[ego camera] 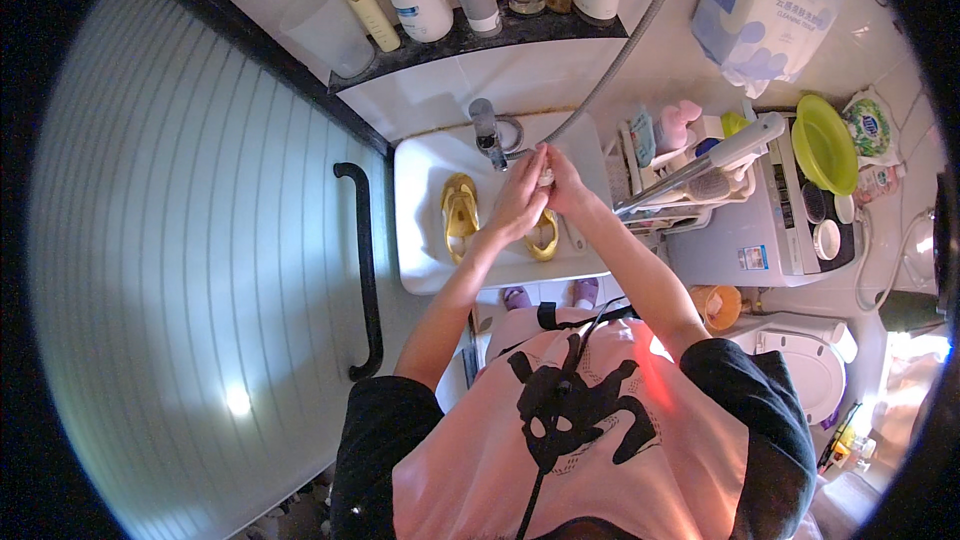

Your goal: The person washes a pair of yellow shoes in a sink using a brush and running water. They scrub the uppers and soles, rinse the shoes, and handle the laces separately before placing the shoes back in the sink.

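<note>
My left hand (pixel 519 199) and my right hand (pixel 564 181) meet above the white sink (pixel 420 270), palms turned toward each other. Between them is a small whitish thing (pixel 545 178), perhaps soap or lather; I cannot tell which, nor which hand bears it. A yellow shoe (pixel 460 214) lies in the sink left of my hands. Its mate, another yellow shoe (pixel 546 244), lies just below them, its upper part hidden by my left hand. Close to my fingertips stands the faucet (pixel 489 136) at the sink's back edge. A white handle (pixel 577 236) rests beside the right shoe, its other end hidden.
A metal shower hose (pixel 630 45) runs down behind my hands. Bottles and an electric toothbrush (pixel 364 7) stand on a black shelf (pixel 480 41). Right of the sink are a crowded rack (pixel 675 217) and a washing machine (pixel 727 251). A ribbed glass door with a black handle (pixel 366 270) is left.
</note>
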Demonstrator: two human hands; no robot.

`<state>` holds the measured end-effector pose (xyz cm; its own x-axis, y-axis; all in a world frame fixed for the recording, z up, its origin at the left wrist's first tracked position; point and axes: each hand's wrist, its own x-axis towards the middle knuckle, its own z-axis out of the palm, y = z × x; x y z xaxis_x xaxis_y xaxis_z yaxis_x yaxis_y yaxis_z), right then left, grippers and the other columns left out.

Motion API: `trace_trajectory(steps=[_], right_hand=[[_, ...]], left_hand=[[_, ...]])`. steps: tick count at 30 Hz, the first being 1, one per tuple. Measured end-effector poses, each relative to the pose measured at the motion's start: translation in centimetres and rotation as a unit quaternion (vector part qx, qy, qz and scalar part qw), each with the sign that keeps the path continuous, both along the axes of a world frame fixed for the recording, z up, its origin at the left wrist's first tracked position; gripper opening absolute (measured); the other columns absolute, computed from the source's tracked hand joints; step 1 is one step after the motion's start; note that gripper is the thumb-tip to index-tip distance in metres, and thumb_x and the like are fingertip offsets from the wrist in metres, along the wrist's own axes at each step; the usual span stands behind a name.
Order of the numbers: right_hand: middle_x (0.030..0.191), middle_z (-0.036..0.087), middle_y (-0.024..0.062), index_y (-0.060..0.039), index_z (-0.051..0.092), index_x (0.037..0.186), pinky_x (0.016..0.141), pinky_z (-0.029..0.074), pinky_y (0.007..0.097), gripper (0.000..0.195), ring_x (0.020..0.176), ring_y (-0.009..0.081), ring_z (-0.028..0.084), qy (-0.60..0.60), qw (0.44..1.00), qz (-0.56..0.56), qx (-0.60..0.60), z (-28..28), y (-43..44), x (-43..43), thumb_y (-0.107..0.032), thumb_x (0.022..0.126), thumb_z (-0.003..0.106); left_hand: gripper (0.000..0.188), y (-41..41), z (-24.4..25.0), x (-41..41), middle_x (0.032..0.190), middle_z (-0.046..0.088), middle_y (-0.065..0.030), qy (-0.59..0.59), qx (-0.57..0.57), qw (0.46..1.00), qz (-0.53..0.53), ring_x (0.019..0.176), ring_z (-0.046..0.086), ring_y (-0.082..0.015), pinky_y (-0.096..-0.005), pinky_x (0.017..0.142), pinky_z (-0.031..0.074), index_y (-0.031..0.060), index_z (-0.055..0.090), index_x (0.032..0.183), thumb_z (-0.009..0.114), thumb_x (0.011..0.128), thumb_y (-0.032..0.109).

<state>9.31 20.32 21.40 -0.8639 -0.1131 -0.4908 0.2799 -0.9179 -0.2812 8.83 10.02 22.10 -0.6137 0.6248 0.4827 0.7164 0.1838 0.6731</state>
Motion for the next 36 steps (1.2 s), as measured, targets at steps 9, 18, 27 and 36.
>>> trace_trajectory(steps=[9, 18, 27, 36], right_hand=[[0.077, 0.054, 0.0035, -0.0065, 0.048, 0.083, 0.058, 0.042, 0.0269, 0.018, 0.069, 0.0135, 0.051, 0.104, 0.99, 0.036, 0.09, 0.0, -2.2, 1.2, -0.021, 0.081, 0.038], [0.077, 0.053, 0.0059, -0.0065, 0.048, 0.079, 0.058, 0.044, 0.0292, 0.023, 0.067, 0.0146, 0.051, 0.292, 0.919, 0.174, -0.201, -4.0, 1.6, -0.7, -0.027, 0.082, 0.036], [0.084, 0.051, 0.0053, -0.0055, 0.046, 0.089, 0.069, 0.041, 0.0312, 0.02, 0.077, 0.0161, 0.049, 0.062, 0.996, 0.033, 0.046, 2.6, -1.8, 1.5, -0.021, 0.081, 0.035], [0.075, 0.051, 0.005, -0.0084, 0.047, 0.077, 0.064, 0.042, 0.0304, 0.023, 0.068, 0.0157, 0.049, 0.073, 0.997, -0.012, 0.031, 0.4, 0.2, 0.0, -0.025, 0.083, 0.033]], left_hand=[[0.024, 0.1, -0.1, -1.6, 0.08, 0.052, -0.0146, 0.024, -0.018, 0.988, 0.151, 0.075, 0.05, -0.0307, -0.0364, 0.065, 0.04, 0.0029, 0.046, 0.089, 0.042, 0.065, -0.002], [0.036, -0.1, 1.9, 0.5, 0.115, 0.037, -0.0167, -0.077, 0.033, 0.996, 0.007, 0.095, 0.045, -0.027, -0.0341, 0.074, 0.039, 0.0023, 0.035, 0.114, 0.039, 0.078, 0.009], [0.021, 0.7, 2.2, -1.9, 0.078, 0.055, -0.0157, -0.022, -0.025, 0.98, 0.197, 0.076, 0.052, -0.0307, -0.0361, 0.065, 0.041, 0.001, 0.049, 0.084, 0.042, 0.065, -0.004], [0.037, 0.5, 2.1, 0.5, 0.108, 0.042, -0.0188, -0.006, 0.07, 0.998, 0.005, 0.098, 0.043, -0.0312, -0.0353, 0.083, 0.034, -0.0022, 0.037, 0.111, 0.04, 0.075, 0.003]])
